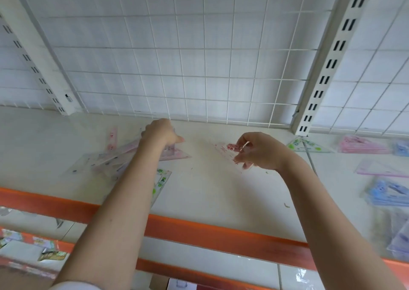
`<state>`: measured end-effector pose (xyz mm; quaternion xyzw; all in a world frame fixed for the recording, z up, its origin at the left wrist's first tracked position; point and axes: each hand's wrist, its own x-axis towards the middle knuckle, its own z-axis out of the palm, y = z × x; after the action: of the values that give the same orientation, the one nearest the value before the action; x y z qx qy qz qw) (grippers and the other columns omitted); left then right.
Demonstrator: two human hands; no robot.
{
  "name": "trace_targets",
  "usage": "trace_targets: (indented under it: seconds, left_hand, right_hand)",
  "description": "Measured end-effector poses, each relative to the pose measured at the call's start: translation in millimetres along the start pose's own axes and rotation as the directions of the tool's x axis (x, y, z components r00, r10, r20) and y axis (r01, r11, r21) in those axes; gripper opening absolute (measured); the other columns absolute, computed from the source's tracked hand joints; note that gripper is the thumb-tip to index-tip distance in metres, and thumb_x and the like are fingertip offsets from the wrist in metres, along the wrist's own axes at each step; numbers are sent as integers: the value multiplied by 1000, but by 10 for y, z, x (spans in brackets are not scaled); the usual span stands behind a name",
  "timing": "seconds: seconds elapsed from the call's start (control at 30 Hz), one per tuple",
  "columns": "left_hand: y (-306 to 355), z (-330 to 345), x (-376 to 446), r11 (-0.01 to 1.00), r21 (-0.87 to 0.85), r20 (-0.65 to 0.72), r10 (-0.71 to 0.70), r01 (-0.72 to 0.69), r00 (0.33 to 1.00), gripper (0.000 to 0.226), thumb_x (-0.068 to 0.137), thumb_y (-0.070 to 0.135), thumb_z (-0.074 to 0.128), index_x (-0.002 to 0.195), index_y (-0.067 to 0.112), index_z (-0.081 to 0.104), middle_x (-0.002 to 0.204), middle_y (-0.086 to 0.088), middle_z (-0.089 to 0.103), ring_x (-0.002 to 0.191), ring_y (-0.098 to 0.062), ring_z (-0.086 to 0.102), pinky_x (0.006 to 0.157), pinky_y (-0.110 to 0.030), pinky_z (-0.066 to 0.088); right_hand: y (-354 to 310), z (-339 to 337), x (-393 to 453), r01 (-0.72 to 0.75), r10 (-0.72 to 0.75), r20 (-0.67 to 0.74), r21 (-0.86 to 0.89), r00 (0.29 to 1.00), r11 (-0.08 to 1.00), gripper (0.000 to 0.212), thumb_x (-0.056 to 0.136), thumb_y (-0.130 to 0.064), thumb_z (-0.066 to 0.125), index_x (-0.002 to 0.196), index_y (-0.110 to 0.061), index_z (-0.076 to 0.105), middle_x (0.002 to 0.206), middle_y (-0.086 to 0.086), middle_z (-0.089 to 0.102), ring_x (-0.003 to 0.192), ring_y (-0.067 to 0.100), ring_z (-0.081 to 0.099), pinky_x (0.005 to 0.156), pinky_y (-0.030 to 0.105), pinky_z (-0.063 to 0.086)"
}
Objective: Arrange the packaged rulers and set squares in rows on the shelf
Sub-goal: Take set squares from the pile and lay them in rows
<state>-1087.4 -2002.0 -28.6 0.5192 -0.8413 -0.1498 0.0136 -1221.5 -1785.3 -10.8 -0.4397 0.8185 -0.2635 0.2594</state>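
Right hand (259, 151) fingers (240, 158) are pinching a clear pack (230, 154) with red print, held just above the middle of the shelf (210, 190) near its back edge. Left hand (160, 132) is curled over a messy pile (115, 157) of pink-ish packs toward the back left; whether it's actually gripping one, I can't tell. Looks like mid-sort, so next is laying that pack flat and square to the back edge. Thin, slick plastic sleeves, triangles and strips — slippery stuff.
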Motion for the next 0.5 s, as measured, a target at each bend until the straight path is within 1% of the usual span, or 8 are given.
trace_targets:
  seconds: [0.07,0.1,0.2,0.27,0.33,0.37,0.43,0.5]
  left_hand:
    - [11,17,57,1000,-15,24,-15,15,1000,42,74,46,73,71,7,59,104,-13,62,96,-30,57,81,-31,45]
    - [12,39,72,999,-24,26,-23,24,999,44,74,46,73,66,6,58,97,-13,62,90,-29,57,75,-30,44]
    - [12,110,92,997,-42,23,-58,59,998,51,71,49,75,84,1,64,97,-18,64,84,-30,58,67,-29,42]
    - [17,129,84,996,-62,17,-56,57,998,55,72,47,75,93,-2,65,103,-22,64,91,-33,61,72,-32,45]
    - [15,129,91,994,-101,26,-50,52,998,56,74,43,75,100,-5,62,107,-21,63,100,-34,60,78,-31,45]
    - [22,117,77,991,-120,32,-50,54,998,55,75,41,75,102,-5,62,107,-19,63,102,-33,59,80,-31,45]
    - [31,97,46,988,-142,37,-47,52,998,49,76,37,74,102,-3,64,110,-18,64,103,-31,60,83,-31,45]
    - [45,89,29,987,-156,39,-34,39,999,40,79,29,73,103,-3,66,112,-17,64,104,-30,60,85,-30,45]
  right_hand:
    - [53,-31,-39,8,-8,-21,17,1000,1000,19,80,-10,64,92,-22,57,62,-4,68,51,-1,57,55,23,42]
    - [76,-48,-59,12,-11,-34,30,999,999,21,80,-10,64,95,-23,58,61,-5,68,51,0,57,58,25,44]
    - [116,-91,-122,21,-15,-63,90,998,996,19,83,-13,63,99,-24,62,67,-6,70,60,9,62,55,24,43]
    - [147,-116,-156,24,-12,-91,133,996,991,8,87,-20,62,94,-23,65,73,-7,72,61,9,63,52,22,43]
    - [187,-142,-182,25,-3,-119,188,993,982,7,87,-25,63,87,-20,67,74,-7,72,64,11,61,60,27,50]
    - [208,-159,-191,22,5,-125,213,992,977,8,87,-25,64,85,-19,67,74,-7,72,66,12,59,63,28,52]
    - [240,-201,-217,10,21,-125,247,992,969,8,88,-22,64,83,-16,63,75,-6,72,67,11,58,56,23,50]
    - [273,-256,-242,8,32,-124,306,992,952,7,89,-12,60,84,-14,56,78,-3,72,71,15,64,59,25,50]
